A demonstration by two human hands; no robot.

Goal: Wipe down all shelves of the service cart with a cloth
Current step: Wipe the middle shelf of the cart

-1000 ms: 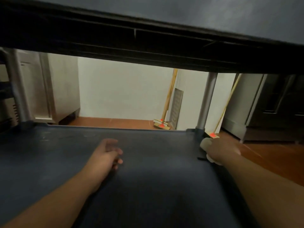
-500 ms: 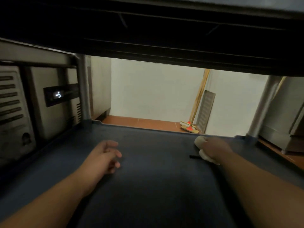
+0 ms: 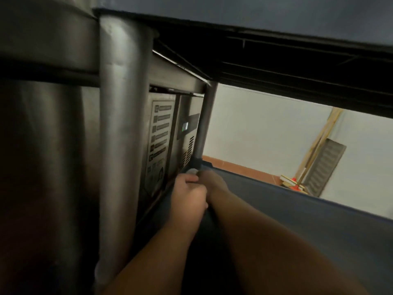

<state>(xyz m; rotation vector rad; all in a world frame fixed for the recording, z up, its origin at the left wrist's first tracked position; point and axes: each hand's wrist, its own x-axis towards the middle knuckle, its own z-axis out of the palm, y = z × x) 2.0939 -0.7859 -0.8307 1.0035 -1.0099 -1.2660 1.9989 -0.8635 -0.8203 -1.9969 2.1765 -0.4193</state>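
Note:
I look along the cart's dark blue lower shelf [image 3: 297, 220] from under the upper shelf [image 3: 276, 60]. My right hand [image 3: 212, 182] reaches into the far left corner beside the far post [image 3: 203, 124] and grips the pale cloth [image 3: 192, 171], of which only a small bunch shows past the fingers. My left hand [image 3: 187, 194] lies just left of it, fingers curled over the shelf's left rim. The two hands touch.
A thick steel post [image 3: 125, 124] of the cart stands close on the left. Behind it is a steel appliance [image 3: 168, 135] with a label and a small lit display. Brooms [image 3: 314, 158] and a grille lean on the white wall beyond.
My view has swung left and tilted. My right hand has carried the cloth from the far right of the shelf to the far left corner. My left hand has moved to the left rim.

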